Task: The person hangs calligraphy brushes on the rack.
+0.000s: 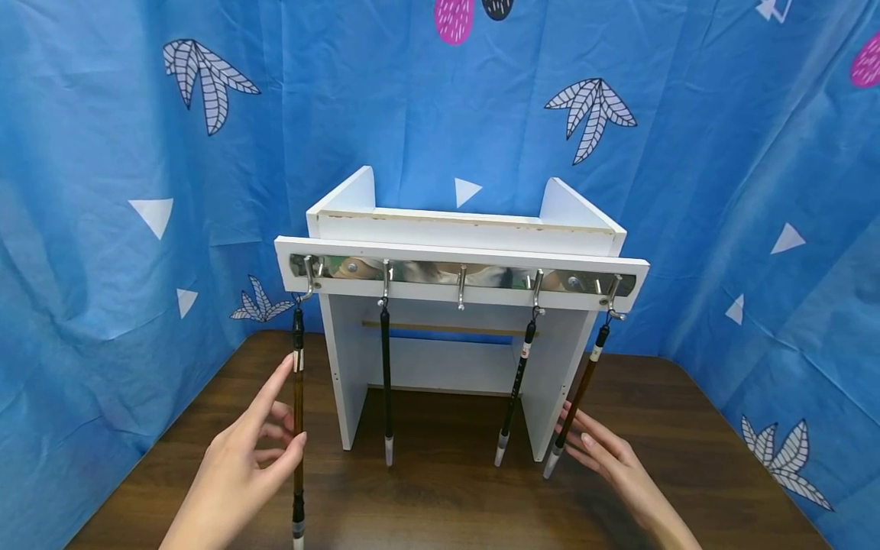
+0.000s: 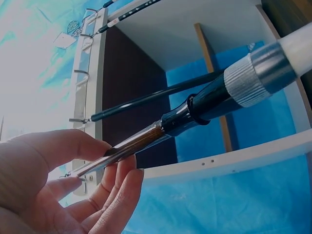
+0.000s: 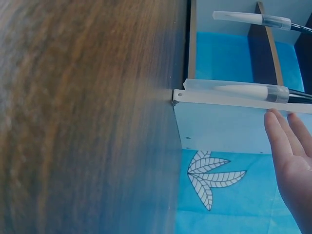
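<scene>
A long brown-handled writing brush (image 1: 299, 397) hangs by its loop from the leftmost hook, capped tip downward. My left hand (image 1: 230, 466) pinches its handle between thumb and fingers, with the index finger stretched up along it; the left wrist view shows the grip on the handle (image 2: 127, 146) closely. At the far right hangs a shorter brown brush (image 1: 581, 388). My right hand (image 1: 612, 454) is beside and partly behind it, fingers extended. Whether they touch that brush I cannot tell. In the right wrist view, its clear-capped white tip (image 3: 243, 92) lies above my fingertips (image 3: 271, 119).
Two black brushes, one left (image 1: 386, 374) and one right (image 1: 516, 393), hang between these. The middle hook (image 1: 462, 289) bears no brush. The hook board (image 1: 440, 249) fronts a white shelf (image 1: 440, 364) on a dark wooden table (image 1: 653, 428). Blue patterned cloth (image 1: 440, 99) surrounds everything.
</scene>
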The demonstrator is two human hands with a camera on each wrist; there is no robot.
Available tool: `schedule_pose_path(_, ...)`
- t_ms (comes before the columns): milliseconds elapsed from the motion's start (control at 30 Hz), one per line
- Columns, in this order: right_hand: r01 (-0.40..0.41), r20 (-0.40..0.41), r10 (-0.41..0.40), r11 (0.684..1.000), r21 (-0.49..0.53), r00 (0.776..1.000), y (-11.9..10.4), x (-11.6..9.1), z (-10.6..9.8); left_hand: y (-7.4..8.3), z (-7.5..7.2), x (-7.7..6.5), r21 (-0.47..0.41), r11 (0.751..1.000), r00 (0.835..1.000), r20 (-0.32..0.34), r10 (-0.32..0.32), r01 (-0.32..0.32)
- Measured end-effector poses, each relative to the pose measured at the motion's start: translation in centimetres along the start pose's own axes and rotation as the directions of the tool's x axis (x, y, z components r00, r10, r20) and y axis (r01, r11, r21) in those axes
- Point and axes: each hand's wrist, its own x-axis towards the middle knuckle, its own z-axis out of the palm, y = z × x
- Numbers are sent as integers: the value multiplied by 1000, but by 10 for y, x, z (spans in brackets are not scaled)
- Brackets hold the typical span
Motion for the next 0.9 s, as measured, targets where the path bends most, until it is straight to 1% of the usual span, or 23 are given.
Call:
schedule_pose_path(200, -2, 6, 2, 1000, 5, 1000, 2, 0, -2, -1, -1, 0, 27, 1000, 1000, 0, -2, 2)
schedule_pose_path(367, 21, 37, -22, 1000, 19, 999, 3, -1, -2, 0, -1, -1, 39, 999, 1000, -1, -7, 7)
schedule_pose_path(667, -26, -10, 26, 1000, -4, 1000, 1, 0, -1, 0, -1, -3, 47, 999, 1000, -14, -12, 13)
schedule_pose_path(900, -4, 12, 4, 1000, 2, 1000, 1, 0, -1, -1, -2, -4, 51, 998, 1000, -11, -22, 23)
